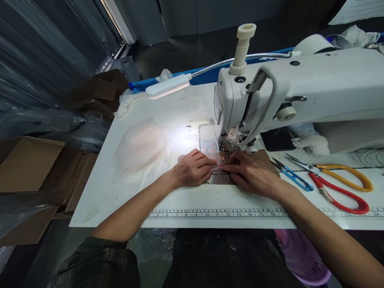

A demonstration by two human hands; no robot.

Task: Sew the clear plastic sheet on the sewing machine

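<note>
Below the needle area of a white sewing machine (232, 108) lies a brown strip of material (220, 179), with a clear plastic piece (209, 147) bearing small red marks on top. My left hand (194, 168) presses its bunched fingers on the plastic's left side, closed on it. From the right, my right hand (250, 171) rests over the brown strip. Its fingers are bent together, and the forefinger reaches to the plastic's edge beside my left fingertips. What lies under both palms is hidden.
Blue thread snips (295, 178) and scissors with red and orange handles (345, 190) lie to the right. A ruler tape (210, 214) runs along the table's front edge. A lit lamp (169, 86) hangs above. Cardboard boxes (28, 164) stand left; a purple basket (306, 256) sits below.
</note>
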